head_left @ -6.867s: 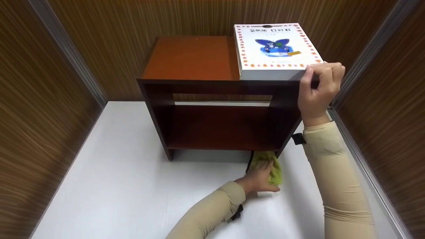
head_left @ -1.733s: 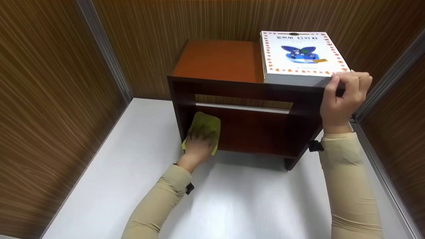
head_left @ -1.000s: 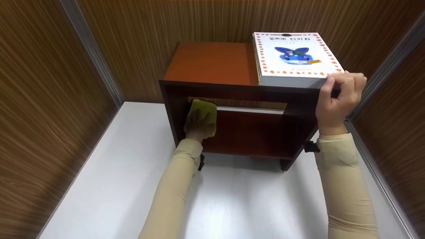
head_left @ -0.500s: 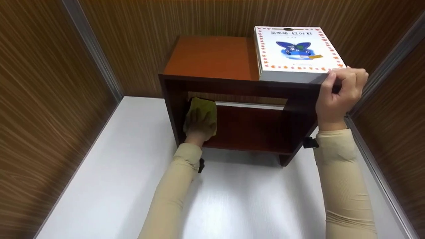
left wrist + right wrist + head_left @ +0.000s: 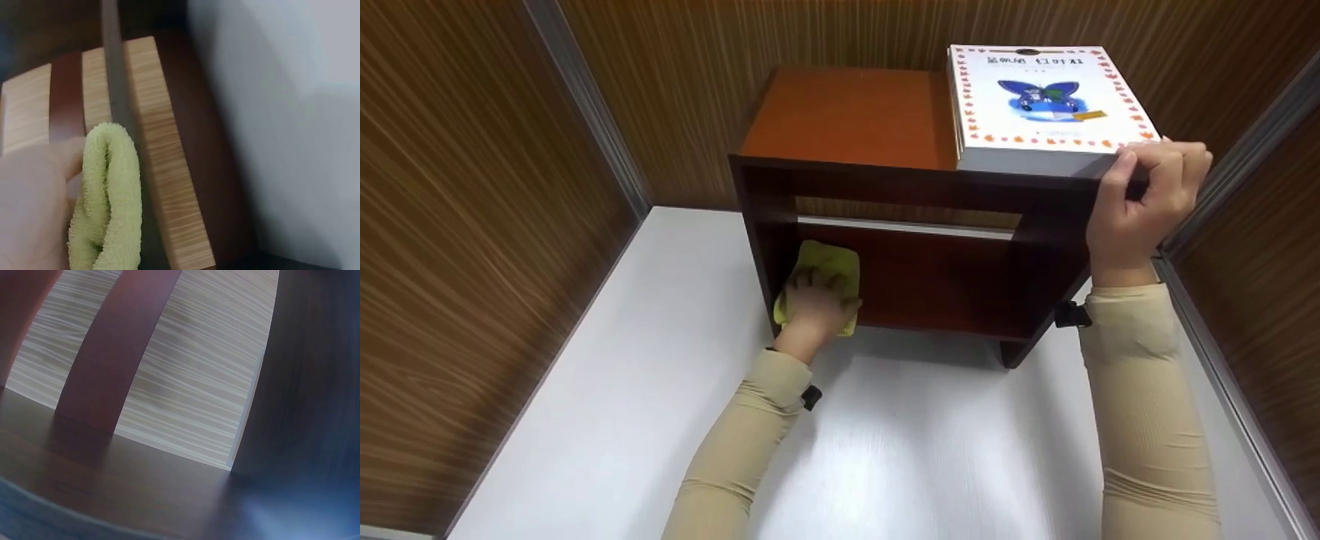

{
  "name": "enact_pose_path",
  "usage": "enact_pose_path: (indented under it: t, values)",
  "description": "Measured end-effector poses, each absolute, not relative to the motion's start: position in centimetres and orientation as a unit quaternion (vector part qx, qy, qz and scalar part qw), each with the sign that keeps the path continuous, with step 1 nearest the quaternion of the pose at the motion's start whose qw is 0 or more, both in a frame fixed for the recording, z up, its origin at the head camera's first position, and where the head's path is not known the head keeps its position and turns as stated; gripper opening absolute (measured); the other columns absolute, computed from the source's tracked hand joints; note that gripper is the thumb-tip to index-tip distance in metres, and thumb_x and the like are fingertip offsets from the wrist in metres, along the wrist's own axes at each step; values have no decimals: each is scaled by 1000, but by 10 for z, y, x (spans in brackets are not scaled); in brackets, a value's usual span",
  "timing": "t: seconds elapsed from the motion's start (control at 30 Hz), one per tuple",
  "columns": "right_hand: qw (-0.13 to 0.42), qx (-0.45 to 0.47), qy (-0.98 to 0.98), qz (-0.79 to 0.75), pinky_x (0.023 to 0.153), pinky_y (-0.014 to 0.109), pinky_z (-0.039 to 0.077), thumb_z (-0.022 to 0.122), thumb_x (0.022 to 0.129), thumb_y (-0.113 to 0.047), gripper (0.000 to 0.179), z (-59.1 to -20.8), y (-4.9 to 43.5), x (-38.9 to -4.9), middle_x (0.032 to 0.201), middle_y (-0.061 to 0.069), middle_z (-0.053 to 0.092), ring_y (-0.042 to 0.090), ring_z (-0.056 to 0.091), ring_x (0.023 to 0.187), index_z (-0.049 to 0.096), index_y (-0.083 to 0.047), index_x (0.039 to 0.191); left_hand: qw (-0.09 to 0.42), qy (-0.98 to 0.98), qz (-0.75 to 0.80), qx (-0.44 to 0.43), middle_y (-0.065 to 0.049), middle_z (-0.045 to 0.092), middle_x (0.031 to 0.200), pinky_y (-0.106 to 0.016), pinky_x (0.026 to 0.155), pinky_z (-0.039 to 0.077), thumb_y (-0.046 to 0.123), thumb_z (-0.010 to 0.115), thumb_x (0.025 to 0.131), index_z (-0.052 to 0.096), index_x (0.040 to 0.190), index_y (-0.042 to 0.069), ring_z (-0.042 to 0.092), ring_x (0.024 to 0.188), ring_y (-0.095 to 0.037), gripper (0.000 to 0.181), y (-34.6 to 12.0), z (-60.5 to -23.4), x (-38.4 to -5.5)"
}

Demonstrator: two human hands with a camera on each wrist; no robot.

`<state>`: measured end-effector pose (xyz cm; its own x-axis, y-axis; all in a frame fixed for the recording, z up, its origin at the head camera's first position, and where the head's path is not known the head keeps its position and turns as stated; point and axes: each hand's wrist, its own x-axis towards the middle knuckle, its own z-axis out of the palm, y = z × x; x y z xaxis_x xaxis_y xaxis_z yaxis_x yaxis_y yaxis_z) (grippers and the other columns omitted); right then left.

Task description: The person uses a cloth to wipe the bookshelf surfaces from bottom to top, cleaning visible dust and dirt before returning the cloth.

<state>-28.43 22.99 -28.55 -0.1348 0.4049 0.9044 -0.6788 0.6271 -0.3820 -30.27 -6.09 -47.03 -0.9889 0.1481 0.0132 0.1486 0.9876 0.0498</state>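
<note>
A small dark reddish-brown wooden shelf (image 5: 851, 116) stands against the back wall. Inside it, near the left side panel, my left hand (image 5: 817, 309) presses a yellow-green cloth (image 5: 844, 262), its fingers spread over the fabric. Close up in the left wrist view, the cloth (image 5: 121, 202) is folded and overlaps the grey panel edge; the hand (image 5: 31, 208) is beside it, fingers mostly hidden. My right hand (image 5: 1151, 195) grips the shelf's top right front corner, close to the books. The right wrist view shows the shelf's interior (image 5: 107, 377) but not the hand.
A stack of white picture books (image 5: 1046, 131), a blue butterfly on the top cover, lies on the right half of the shelf top. The shelf stands on a white surface (image 5: 885, 450). Wood-patterned walls (image 5: 495, 187) enclose it.
Since the earliest frame, my left hand brought the cloth from beneath the shelf's right end to its left inside. Over the last half second both came forward and slightly down. My right hand keeps its grip.
</note>
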Motion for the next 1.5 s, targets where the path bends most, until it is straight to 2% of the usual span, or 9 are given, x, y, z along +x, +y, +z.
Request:
enact_pose_path:
  t: [0.1, 0.3, 0.43, 0.57, 0.73, 0.87, 1.07, 1.3, 1.5]
  values:
    - [648, 112, -627, 418, 82, 26, 36, 55, 77, -21, 34, -286, 227, -285, 81, -18, 45, 8, 44, 85, 52, 12, 68, 25, -996, -27, -84, -19, 33, 142, -55, 101, 24, 55, 33, 95, 43, 140, 24, 28, 128, -42, 56, -60, -478, -309]
    - [648, 109, -625, 421, 82, 26, 36, 54, 77, -21, 35, -285, 224, -283, 79, -18, 44, 6, 45, 84, 51, 13, 67, -19, -995, -54, -78, -19, 8, 153, -57, 107, 7, 55, 23, 97, 22, 149, 32, 1, 138, -40, 57, -53, -486, -331]
    - [650, 106, -625, 419, 82, 25, 35, 53, 77, -21, 35, -283, 225, -282, 79, -18, 43, 6, 44, 84, 52, 13, 69, -25, -996, -51, -69, -19, 3, 154, -57, 108, 2, 54, 20, 98, 17, 150, 32, -4, 139, -39, 57, -44, -483, -354]
    - [650, 110, -622, 422, 82, 26, 36, 53, 77, -20, 34, -284, 226, -281, 79, -18, 44, 7, 45, 85, 53, 13, 69, -12, -996, -60, -59, -18, 4, 154, -55, 108, -1, 52, 22, 98, 19, 150, 30, -3, 139, -38, 56, -40, -481, -371]
    - [648, 117, -622, 423, 82, 27, 36, 55, 77, -20, 34, -285, 225, -281, 80, -18, 44, 10, 45, 84, 53, 12, 68, 17, -997, -52, -57, -19, 12, 153, -57, 108, 3, 49, 26, 99, 24, 149, 26, 4, 139, -40, 55, -40, -480, -378]
    - [649, 115, -626, 418, 82, 27, 36, 56, 77, -21, 34, -284, 225, -281, 81, -19, 44, 11, 45, 84, 52, 12, 67, 22, -996, -58, -57, -19, 13, 153, -57, 108, 4, 49, 27, 99, 24, 149, 26, 5, 138, -40, 55, -39, -478, -377]
    - [651, 120, -621, 420, 82, 27, 36, 55, 77, -21, 34, -285, 226, -282, 81, -18, 44, 12, 45, 84, 52, 11, 66, -2, -998, -36, -43, -19, 8, 153, -55, 108, 3, 53, 21, 98, 18, 150, 29, 2, 139, -38, 58, -37, -479, -370]
    - [656, 118, -615, 421, 83, 28, 38, 55, 77, -20, 33, -284, 225, -283, 80, -18, 46, 13, 47, 84, 54, 11, 67, -22, -998, -19, -47, -19, 5, 154, -58, 107, 9, 56, 16, 97, 14, 151, 30, 1, 139, -38, 60, -32, -487, -341]
    - [655, 114, -617, 421, 83, 27, 37, 54, 77, -20, 32, -283, 225, -282, 81, -19, 45, 12, 47, 85, 55, 11, 69, 11, -997, -48, -56, -20, 9, 153, -60, 104, 13, 55, 21, 97, 22, 150, 28, 6, 139, -38, 59, -30, -491, -313]
